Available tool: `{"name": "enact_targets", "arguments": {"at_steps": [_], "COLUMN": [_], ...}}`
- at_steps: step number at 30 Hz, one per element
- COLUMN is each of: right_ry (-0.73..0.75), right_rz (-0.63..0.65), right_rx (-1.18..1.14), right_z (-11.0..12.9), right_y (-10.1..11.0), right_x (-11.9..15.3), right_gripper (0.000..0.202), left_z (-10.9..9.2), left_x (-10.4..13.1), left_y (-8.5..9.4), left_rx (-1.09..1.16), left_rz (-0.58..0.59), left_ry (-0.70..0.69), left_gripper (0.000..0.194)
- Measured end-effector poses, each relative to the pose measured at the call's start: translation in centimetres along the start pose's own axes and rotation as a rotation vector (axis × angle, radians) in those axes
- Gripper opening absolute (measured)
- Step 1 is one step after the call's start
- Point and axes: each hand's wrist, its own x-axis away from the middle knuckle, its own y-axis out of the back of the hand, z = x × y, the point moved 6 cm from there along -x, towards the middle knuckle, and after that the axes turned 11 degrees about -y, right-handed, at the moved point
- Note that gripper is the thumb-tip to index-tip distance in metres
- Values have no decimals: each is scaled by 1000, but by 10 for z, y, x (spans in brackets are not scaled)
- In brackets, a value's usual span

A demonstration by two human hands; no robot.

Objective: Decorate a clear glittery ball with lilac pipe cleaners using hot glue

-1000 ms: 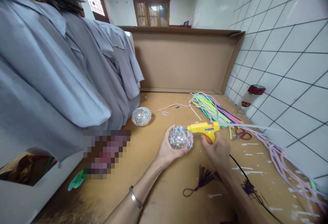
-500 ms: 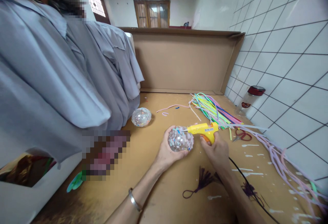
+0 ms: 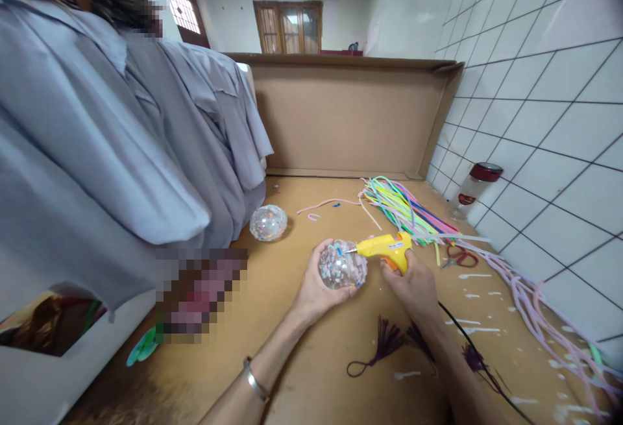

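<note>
My left hand (image 3: 318,289) is closed around a clear ball (image 3: 341,272) dotted with small coloured bits. In my right hand (image 3: 413,285) is a yellow glue gun (image 3: 389,250), gripped by its handle, with a finger at the orange trigger. The metal nozzle points left and meets the ball's upper side, close to a blue bit; whether glue is coming out is too small to see. A clear glue stick (image 3: 452,237) juts from the gun's back. Farther left on the table rests a second clear ball (image 3: 269,223) with bits around its rim.
Coloured pipe cleaners (image 3: 403,207) lie at the back right, with red-handled scissors (image 3: 461,256) and a red-lidded jar (image 3: 479,188) near the tiled wall. Dark tassels (image 3: 387,340) lie by my right forearm. The gun's black cord (image 3: 462,334) trails right. A person in grey (image 3: 195,126) is at left.
The glue gun has tilted slightly, its back end shifting a little left and down with my right hand. My left hand and the ball have barely moved.
</note>
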Motion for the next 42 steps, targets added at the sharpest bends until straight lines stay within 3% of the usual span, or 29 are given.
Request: {"name": "enact_targets", "arguments": {"at_steps": [7,42], "right_ry": [21,-34], "right_rz": [-82,-14], "right_rx": [-12,-31], "right_z": [0,-2], "right_y": [8,0], "right_x": [-3,-2], "right_gripper": [25,25], "left_z": [-3,1], "left_x": [0,0], "left_y": [-1,-1], "left_rx": [33,-23], "left_rz": [1,12], "left_ry": [35,15], "left_gripper": [94,96]}}
